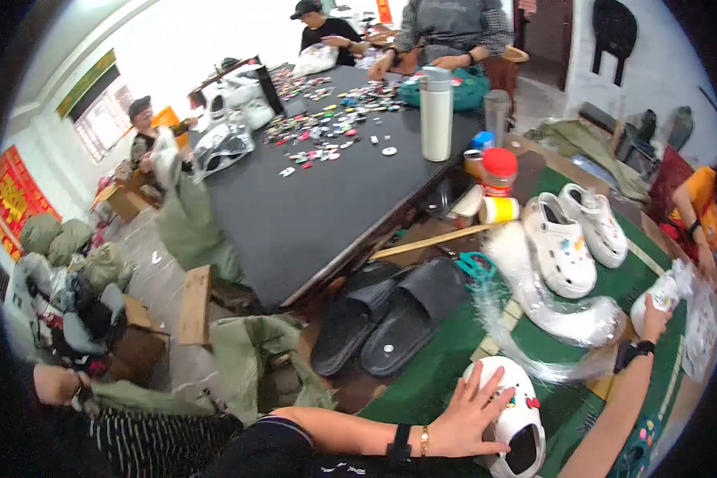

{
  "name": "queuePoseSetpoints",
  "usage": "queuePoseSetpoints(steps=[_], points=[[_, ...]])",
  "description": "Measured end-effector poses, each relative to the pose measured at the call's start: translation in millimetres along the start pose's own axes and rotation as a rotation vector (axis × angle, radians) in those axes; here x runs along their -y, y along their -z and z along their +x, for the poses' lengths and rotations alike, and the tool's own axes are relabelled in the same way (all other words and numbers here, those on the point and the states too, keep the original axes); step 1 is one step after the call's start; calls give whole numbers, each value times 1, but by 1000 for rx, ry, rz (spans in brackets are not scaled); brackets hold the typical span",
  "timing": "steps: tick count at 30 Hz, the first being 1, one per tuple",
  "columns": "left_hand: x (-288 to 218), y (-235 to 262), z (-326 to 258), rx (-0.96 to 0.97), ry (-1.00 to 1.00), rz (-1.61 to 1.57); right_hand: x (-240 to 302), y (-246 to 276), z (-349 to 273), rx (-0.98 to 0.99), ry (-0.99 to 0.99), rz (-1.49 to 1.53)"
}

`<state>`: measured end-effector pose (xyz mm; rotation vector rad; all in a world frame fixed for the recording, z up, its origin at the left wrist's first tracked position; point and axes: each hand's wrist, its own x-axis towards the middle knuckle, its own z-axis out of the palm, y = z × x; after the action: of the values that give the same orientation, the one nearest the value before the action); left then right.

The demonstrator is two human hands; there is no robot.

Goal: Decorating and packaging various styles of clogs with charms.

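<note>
A white clog point(526, 426) with small colourful charms sits on the green work surface in front of me. My left hand point(472, 406) lies against its left side, fingers spread over the toe and thumb by the foot opening. Farther right, my right hand point(657, 316) grips another white clog point(655, 299), its fingers partly hidden, beside a clear plastic bag point(699, 334). Beyond my hands stands a pair of white clogs, one decorated clog point(564, 248) and its mate point(597, 227). Clear plastic wrapping point(585, 323) curls between these shoes and my hands.
Black slides point(410, 327) and teal scissors point(476, 267) lie left of the wrapping. A red-lidded jar point(499, 170) and a pale bottle point(436, 115) stand beyond. Many small charms point(327, 127) cover part of the dark table point(271, 215). Several other people are around the room.
</note>
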<state>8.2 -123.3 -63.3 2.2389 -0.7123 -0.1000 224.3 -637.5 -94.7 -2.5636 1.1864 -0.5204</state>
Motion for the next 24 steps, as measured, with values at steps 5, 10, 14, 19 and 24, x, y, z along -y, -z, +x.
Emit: queuePoseSetpoints(steps=[5, 10, 14, 19, 24], points=[[-8, -9, 10, -12, -27, -106, -105, 5, 54, -175, -56, 611], [-16, -4, 10, -93, 40, -122, -103, 1, 40, -65, -265, 809], [-15, -9, 8, -75, 12, -105, -117, -13, 9, 147, -179, 975], [-22, -14, -1, 205, -277, -198, -186, 45, 34, 158, -2, 1258], [-1, -5, -5, 208, -327, -74, -65, 134, -134, 295, 29, 1412]])
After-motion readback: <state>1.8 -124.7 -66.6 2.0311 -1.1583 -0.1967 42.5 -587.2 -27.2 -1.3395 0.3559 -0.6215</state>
